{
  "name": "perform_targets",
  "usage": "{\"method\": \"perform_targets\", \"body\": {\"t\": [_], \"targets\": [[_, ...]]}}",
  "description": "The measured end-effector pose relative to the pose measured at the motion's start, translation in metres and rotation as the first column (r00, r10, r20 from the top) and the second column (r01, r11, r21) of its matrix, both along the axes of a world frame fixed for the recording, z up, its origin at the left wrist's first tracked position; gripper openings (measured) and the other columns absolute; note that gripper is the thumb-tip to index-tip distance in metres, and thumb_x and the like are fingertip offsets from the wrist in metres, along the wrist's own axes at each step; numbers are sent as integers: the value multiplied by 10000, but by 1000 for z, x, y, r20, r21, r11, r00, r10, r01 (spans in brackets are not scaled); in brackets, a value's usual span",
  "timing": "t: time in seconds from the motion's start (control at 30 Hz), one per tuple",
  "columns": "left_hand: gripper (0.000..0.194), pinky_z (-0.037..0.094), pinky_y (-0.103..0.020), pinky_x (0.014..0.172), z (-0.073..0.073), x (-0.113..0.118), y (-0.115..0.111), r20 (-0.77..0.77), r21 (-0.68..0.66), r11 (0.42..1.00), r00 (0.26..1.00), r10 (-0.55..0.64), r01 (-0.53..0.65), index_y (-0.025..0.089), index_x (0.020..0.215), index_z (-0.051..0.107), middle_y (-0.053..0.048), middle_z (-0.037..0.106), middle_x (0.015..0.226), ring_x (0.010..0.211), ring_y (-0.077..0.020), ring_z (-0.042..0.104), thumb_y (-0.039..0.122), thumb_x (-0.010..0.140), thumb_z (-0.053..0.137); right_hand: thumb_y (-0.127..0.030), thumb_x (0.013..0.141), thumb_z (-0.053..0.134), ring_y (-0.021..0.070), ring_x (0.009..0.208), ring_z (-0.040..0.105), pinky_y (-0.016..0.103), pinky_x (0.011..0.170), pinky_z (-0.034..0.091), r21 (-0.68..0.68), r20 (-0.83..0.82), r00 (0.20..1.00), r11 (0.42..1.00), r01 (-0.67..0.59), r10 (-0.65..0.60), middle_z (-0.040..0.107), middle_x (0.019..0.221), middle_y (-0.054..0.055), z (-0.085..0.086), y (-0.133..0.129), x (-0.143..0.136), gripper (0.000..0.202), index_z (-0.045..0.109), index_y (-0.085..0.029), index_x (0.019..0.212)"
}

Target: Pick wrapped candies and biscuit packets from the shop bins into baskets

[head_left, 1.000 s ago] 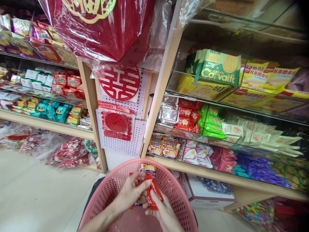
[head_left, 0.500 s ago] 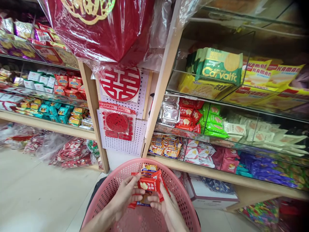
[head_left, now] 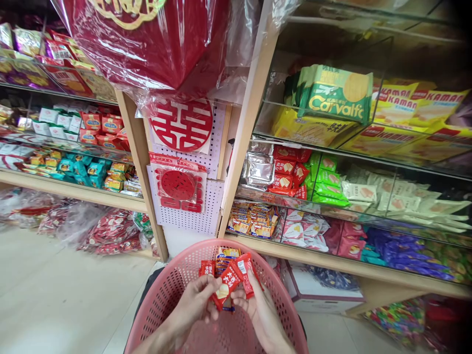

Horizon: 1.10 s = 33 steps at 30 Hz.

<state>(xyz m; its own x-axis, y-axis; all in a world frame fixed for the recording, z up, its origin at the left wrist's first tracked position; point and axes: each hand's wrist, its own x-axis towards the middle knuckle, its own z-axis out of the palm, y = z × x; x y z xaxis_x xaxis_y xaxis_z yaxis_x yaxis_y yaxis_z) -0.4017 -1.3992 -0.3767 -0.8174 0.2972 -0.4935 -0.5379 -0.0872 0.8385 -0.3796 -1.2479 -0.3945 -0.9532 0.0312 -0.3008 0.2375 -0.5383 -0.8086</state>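
Note:
My left hand [head_left: 197, 300] pinches a red snack packet [head_left: 227, 285] by its left edge, over the pink perforated basket [head_left: 162, 300]. Another red packet [head_left: 246, 274] is gripped by my right hand [head_left: 258, 307], its thumb lying along the right side. The two packets overlap or touch between my hands. Behind them, inside the basket, lie orange-and-blue packets [head_left: 225, 254] and a further red packet [head_left: 207, 268]. My fingers partly cover what is beneath.
A wooden shelf [head_left: 332, 264] with packaged snacks stands at the right, above a white box [head_left: 324, 295]. Another snack shelf [head_left: 73, 191] is at the left. A large red bag [head_left: 155, 54] hangs overhead. Plastic bags [head_left: 114, 228] lie low at the left.
The red packet in my left hand has turned from level to slanting. The red packet at my right hand sits slightly higher. A red packet at the back left of the basket now shows more.

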Motion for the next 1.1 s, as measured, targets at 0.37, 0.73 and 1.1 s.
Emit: {"method": "perform_targets", "body": {"t": [0.37,0.73,1.1], "targets": [[336,419,-152,429,-20,0,-40,103,80,991,990,101,-109,140,764,553,-21,641,633,459,-64,549,393,592,690,-438,756,538,137,711,587,258,634,464,112,33,999,994,15,-19,605,931,68,-11,6,4,331,594,-146,900],[358,529,-220,582,-30,-38,-35,111,54,996,992,61,-67,115,807,594,-100,680,799,573,-118,619,372,586,708,-455,777,495,108,597,524,216,533,403,60,-5,1000,998,27,-27,574,690,20,-13,2,5,330,599,-148,840],[436,483,-202,530,-49,-48,-27,35,-130,991,999,-21,25,110,806,587,-88,679,762,549,-108,607,478,583,659,-493,787,447,140,626,558,240,535,428,114,-17,1000,993,4,-2,617,719,51,-16,-1,4,402,597,-134,889]]}}
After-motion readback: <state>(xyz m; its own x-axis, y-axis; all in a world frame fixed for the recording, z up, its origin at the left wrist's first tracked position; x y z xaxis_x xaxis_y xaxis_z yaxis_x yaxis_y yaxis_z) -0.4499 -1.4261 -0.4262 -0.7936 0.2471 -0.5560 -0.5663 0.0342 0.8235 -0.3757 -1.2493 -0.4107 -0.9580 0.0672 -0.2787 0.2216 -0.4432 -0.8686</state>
